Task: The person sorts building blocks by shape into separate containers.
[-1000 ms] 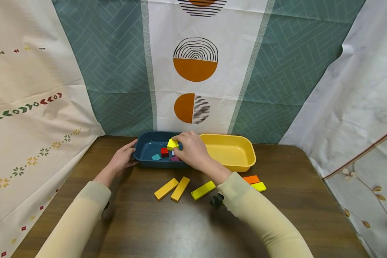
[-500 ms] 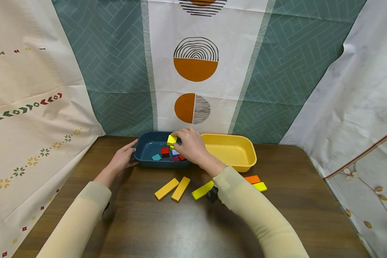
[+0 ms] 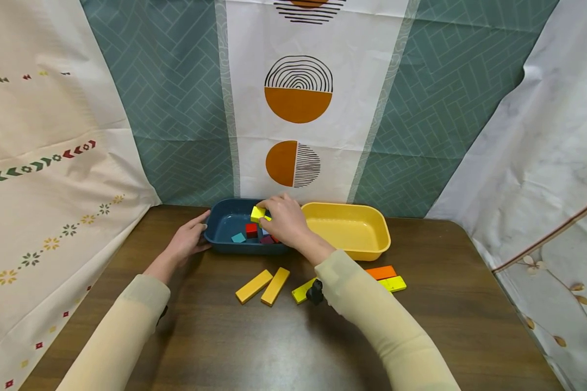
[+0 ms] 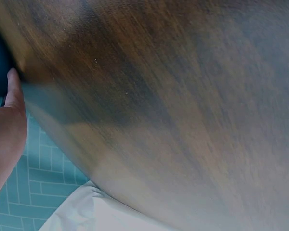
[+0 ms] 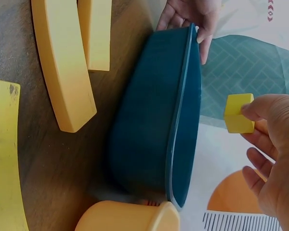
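My right hand [image 3: 287, 220] pinches a yellow cube [image 3: 257, 214] between thumb and fingers above the dark blue tray [image 3: 225, 247]. In the right wrist view the yellow cube [image 5: 239, 113] is held clear of the rim. My left hand [image 3: 186, 240] grips the tray's left end, its thumb at the rim in the right wrist view. Inside the tray lie a red cube [image 3: 251, 230], a teal block [image 3: 238, 238] and a purple block [image 3: 267, 239]. Other small blocks there are partly hidden by my right hand.
A yellow tray [image 3: 381, 247] stands right of the blue one. In front lie two yellow-orange bars [image 3: 253, 286], a bright yellow bar [image 3: 300, 293] partly under my right wrist, and an orange bar [image 3: 382, 272] beside another yellow bar [image 3: 393, 283]. Cloth hangs behind the table.
My right hand has shifted slightly left over the blue tray, carrying the yellow cube with it. My left hand stays at the tray's end.
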`<state>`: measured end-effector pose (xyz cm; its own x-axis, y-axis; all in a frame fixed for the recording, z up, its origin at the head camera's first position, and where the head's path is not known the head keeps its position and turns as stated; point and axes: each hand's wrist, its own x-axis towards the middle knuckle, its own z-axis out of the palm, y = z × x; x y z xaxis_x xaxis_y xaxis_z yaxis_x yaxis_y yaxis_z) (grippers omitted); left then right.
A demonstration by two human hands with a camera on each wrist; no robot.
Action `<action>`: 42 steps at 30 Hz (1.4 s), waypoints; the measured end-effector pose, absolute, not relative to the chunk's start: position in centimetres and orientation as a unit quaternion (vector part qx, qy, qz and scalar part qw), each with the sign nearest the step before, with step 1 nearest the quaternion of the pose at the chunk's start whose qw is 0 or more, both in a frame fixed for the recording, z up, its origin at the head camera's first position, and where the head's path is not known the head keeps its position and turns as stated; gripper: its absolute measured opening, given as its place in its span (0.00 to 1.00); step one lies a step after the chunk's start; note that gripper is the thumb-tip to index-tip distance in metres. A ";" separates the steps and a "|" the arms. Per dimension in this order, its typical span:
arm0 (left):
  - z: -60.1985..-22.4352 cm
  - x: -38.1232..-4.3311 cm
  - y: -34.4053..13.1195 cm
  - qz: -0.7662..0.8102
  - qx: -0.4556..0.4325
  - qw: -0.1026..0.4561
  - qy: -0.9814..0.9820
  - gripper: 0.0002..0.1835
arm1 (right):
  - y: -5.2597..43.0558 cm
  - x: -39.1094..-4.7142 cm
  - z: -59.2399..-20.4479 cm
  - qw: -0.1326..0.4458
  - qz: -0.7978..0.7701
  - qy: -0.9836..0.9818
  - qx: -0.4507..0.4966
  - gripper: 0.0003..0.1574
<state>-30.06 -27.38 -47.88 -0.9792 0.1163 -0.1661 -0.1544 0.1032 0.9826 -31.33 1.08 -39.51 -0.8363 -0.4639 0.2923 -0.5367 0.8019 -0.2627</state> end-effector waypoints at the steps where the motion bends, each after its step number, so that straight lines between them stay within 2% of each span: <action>1: -47.8 -30.0 -27.4 0.672 -0.014 0.102 0.734 0.31 | 1.0 -31.4 -39.6 0.105 0.170 -0.944 0.264 0.22; 13: -45.8 -28.9 -26.7 0.683 -0.017 0.108 0.723 0.32 | 1.1 -31.7 -40.1 0.084 0.167 -0.949 0.252 0.36; 25: -47.7 -30.1 -27.5 0.662 -0.017 0.102 0.742 0.30 | 3.5 -30.8 -39.3 0.092 0.196 -0.935 0.280 0.38; 42: -47.9 -30.0 -27.4 0.660 -0.006 0.096 0.745 0.30 | 11.9 -28.5 -36.4 0.146 0.242 -0.912 0.299 0.38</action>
